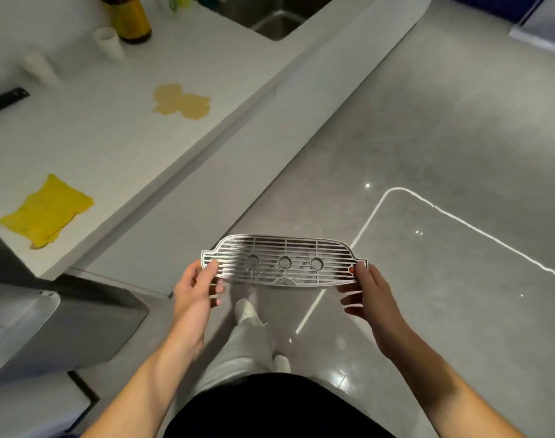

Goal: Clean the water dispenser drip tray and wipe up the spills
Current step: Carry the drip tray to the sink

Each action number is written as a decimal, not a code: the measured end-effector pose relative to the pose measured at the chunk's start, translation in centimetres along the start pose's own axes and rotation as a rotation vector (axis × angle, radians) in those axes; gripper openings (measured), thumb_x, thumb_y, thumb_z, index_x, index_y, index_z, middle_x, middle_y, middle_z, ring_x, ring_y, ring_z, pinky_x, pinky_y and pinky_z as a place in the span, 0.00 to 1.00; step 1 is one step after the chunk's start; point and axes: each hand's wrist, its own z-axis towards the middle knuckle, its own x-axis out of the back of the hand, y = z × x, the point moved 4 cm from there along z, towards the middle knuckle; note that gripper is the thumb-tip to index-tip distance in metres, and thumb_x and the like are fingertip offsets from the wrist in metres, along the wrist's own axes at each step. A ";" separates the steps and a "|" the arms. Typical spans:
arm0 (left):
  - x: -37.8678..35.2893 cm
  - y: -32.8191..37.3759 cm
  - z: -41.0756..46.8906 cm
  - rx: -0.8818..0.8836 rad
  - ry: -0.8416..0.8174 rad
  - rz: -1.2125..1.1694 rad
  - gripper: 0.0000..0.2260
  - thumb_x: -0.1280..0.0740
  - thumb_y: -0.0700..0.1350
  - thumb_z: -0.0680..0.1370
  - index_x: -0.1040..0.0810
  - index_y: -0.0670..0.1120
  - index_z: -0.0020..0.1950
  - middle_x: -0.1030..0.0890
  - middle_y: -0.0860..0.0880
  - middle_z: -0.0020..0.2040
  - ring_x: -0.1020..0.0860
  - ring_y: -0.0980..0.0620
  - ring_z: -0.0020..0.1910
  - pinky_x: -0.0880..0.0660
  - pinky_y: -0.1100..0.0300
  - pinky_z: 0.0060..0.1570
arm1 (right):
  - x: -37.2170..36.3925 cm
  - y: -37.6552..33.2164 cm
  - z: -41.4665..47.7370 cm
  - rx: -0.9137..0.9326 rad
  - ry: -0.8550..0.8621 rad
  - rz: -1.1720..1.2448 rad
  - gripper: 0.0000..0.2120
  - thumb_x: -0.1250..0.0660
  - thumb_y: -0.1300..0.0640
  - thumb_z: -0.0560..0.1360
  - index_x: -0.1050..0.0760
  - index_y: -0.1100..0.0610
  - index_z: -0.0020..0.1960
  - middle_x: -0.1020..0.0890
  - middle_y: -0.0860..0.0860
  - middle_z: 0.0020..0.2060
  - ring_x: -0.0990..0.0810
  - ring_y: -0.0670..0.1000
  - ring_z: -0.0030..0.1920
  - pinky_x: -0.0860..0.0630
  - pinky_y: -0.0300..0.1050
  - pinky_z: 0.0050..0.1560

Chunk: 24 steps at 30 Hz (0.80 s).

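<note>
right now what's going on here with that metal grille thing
A person stands beside a white counter, holding a silver slotted drip tray grille level above the grey floor. The left hand pinches its left end and the right hand pinches its right end. On the counter a tan liquid spill is not yet wiped, and a crumpled yellow cloth lies apart from it, untouched. A steel sink is set into the counter's far end.
</note>
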 end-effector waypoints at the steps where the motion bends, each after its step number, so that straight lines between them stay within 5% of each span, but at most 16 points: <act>1: -1.7 0.3 1.0 0.003 -0.026 0.015 0.05 0.33 0.49 0.82 0.22 0.52 0.47 0.23 0.49 0.37 0.27 0.53 0.32 0.32 0.60 0.32 | 1.0 -0.4 0.9 -0.007 0.022 0.013 0.16 0.44 0.40 0.84 0.21 0.46 0.51 0.14 0.56 0.44 0.17 0.51 0.38 0.19 0.50 0.42; 9: -15.2 3.9 9.5 -0.023 -0.185 0.085 0.07 0.34 0.50 0.83 0.19 0.49 0.56 0.18 0.55 0.36 0.21 0.58 0.32 0.29 0.59 0.34 | 7.8 -5.0 9.2 -0.041 0.178 0.135 0.14 0.42 0.45 0.85 0.22 0.53 0.52 0.17 0.56 0.41 0.20 0.50 0.34 0.24 0.47 0.37; 14: -22.9 7.1 15.0 -0.020 -0.312 0.108 0.17 0.32 0.53 0.80 0.21 0.47 0.67 0.19 0.46 0.44 0.21 0.50 0.39 0.28 0.52 0.39 | 11.3 -8.8 14.8 -0.080 0.275 0.189 0.17 0.44 0.46 0.86 0.23 0.56 0.56 0.19 0.57 0.41 0.23 0.51 0.34 0.23 0.44 0.36; 19: -30.3 10.5 20.5 0.000 -0.352 0.114 0.09 0.31 0.48 0.81 0.19 0.48 0.60 0.26 0.42 0.42 0.26 0.52 0.34 0.29 0.62 0.29 | 14.5 -13.1 20.8 -0.082 0.321 0.199 0.18 0.45 0.46 0.86 0.24 0.57 0.59 0.17 0.59 0.44 0.23 0.51 0.35 0.24 0.45 0.37; 24: -37.4 13.5 25.7 -0.023 -0.315 0.133 0.09 0.33 0.44 0.83 0.19 0.46 0.61 0.21 0.46 0.40 0.24 0.57 0.30 0.29 0.67 0.27 | 17.4 -17.3 28.4 -0.072 0.309 0.193 0.18 0.45 0.43 0.86 0.22 0.52 0.56 0.15 0.57 0.43 0.20 0.51 0.37 0.22 0.49 0.40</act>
